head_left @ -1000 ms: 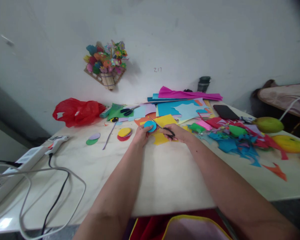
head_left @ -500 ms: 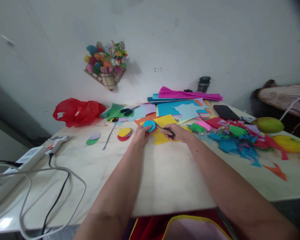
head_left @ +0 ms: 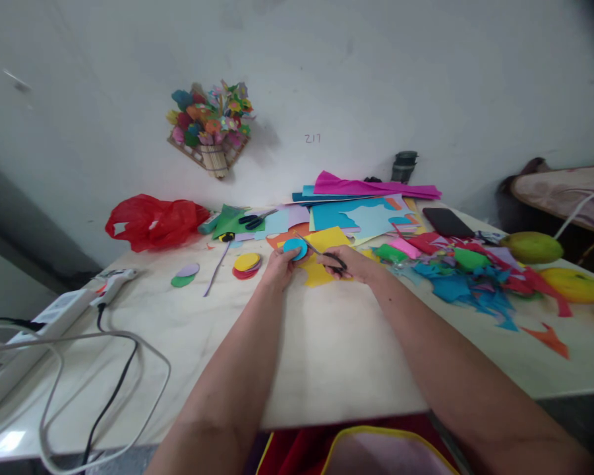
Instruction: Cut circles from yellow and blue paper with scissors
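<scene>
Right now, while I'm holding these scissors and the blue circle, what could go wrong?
The scissors in your right hand are close to your left hand, so a slip might nick a finger.
Yellow paper lies around the blades and could get snipped by accident.
A bump from your left arm might scatter the stacked circles.
</scene>
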{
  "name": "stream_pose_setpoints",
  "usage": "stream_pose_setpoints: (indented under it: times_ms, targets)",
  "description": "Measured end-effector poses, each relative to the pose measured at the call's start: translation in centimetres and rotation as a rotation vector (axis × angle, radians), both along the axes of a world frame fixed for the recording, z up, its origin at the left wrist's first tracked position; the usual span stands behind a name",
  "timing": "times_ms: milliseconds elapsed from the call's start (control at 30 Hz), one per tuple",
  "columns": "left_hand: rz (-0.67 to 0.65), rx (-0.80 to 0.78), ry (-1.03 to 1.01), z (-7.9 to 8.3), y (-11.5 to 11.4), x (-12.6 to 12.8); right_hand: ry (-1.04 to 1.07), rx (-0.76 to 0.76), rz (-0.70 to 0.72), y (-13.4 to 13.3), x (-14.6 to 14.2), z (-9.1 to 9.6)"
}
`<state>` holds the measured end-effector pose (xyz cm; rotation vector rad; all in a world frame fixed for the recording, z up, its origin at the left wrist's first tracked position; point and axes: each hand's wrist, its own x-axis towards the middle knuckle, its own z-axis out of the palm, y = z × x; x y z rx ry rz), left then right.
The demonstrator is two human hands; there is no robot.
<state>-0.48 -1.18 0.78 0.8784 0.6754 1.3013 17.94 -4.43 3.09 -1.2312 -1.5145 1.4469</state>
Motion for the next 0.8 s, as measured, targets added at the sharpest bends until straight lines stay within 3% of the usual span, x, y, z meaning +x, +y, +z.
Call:
stream_pose_setpoints:
  times_ms: [200, 800]
  targets:
    - [-0.022, 0.017, 0.016, -0.09, -0.16, 0.15, 0.018, 0.048, 0.029, 0.06, 0.01, -0.20]
    - [-0.006, -0.022, -0.003, 0.28, -0.31, 0.13, 0.045, 0.002, -0.023, 0.30, -0.28, -0.31]
